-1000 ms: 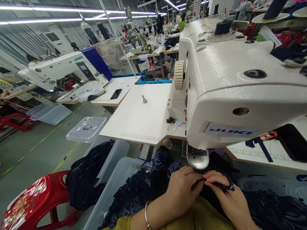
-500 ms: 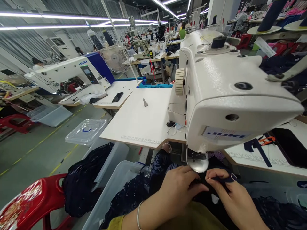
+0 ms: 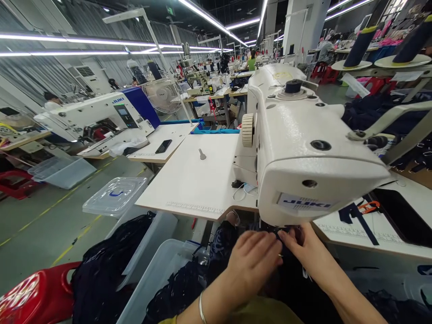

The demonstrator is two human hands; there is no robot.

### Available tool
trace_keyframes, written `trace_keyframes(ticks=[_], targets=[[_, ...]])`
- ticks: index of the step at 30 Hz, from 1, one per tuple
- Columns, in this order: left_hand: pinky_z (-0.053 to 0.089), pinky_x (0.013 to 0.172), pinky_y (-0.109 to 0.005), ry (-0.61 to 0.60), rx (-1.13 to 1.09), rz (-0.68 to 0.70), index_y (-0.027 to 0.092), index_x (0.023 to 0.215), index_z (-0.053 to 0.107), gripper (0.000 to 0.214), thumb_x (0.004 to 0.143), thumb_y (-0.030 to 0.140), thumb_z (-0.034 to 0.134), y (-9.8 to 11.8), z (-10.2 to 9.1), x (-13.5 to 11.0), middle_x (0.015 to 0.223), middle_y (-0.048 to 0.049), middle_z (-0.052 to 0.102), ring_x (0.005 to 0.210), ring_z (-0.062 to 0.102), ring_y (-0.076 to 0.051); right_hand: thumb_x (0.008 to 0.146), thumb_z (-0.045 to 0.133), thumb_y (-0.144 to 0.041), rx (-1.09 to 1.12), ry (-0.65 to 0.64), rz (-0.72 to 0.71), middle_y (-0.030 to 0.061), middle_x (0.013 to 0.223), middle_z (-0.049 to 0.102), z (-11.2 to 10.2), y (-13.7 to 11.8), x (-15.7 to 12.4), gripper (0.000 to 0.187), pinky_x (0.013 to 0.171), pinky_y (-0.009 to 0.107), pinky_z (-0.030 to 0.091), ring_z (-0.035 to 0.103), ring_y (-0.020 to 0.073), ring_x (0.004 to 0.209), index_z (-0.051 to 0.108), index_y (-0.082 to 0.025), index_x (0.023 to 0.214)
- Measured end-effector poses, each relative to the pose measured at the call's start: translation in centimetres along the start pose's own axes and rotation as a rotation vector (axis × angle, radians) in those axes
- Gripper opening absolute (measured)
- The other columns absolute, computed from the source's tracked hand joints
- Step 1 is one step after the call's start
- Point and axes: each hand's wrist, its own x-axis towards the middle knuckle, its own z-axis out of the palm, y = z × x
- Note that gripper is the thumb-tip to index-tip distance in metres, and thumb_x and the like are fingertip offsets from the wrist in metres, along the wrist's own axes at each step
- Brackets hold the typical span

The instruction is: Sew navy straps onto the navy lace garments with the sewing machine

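Observation:
Under the head of the white JUKI sewing machine, my right hand pinches a dark navy strap, mostly hidden by the fingers and the machine. My left hand is just left of it, slightly blurred, with its fingers curled and pressed together. A small gold-coloured glint shows at the left fingertips; whatever is in them cannot be made out. Dark cloth lies below both hands, over my lap. The needle area is hidden behind the machine head.
A white table bears a small grey metal piece. On the right table lie a black phone, an orange-handled tool and navy strips. Clear bins with dark straps and a red stool stand at left.
My right hand has moved up and inward, bringing the strap beneath the machine head. My left hand has turned, its fingers drawn together. The view has tilted up slightly.

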Motion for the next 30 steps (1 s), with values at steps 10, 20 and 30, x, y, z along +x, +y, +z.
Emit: trace_keyframes(ticks=[10,20,30], targets=[[0.035,0.102,-0.031,-0.225,0.093,0.150,0.016,0.135,0.052,0.041,0.097,0.010,0.040,1.7,-0.7,-0.9,0.130,-0.0040,0.062,0.122,0.054,-0.020,0.089,0.058,-0.051,0.241,-0.212,0.119,0.0022,0.096,0.063,-1.0,0.6,0.6,0.044,0.087,0.029,0.052,0.061,0.0199,0.097,0.050,-0.027,0.126],[0.032,0.100,-0.028,-0.241,0.101,0.151,0.017,0.136,0.051,0.041,0.097,0.011,0.039,1.7,-1.2,-0.7,0.131,-0.0035,0.062,0.124,0.050,-0.016,0.092,0.053,-0.052,0.131,-0.236,0.079,0.0054,0.105,0.065,-2.4,0.4,0.8,0.037,0.098,0.035,0.048,0.058,0.0246,0.113,0.056,-0.028,0.120],[0.037,0.097,-0.031,-0.197,-0.001,0.094,0.019,0.129,0.055,0.033,0.101,0.035,0.048,1.8,-0.8,-0.4,0.121,-0.0041,0.067,0.117,0.058,-0.018,0.090,0.056,-0.046,-0.186,-0.217,-0.108,-0.0018,0.066,0.052,-2.5,-0.7,0.1,0.031,0.058,0.025,0.045,0.052,0.0155,0.062,0.050,-0.025,0.069]])
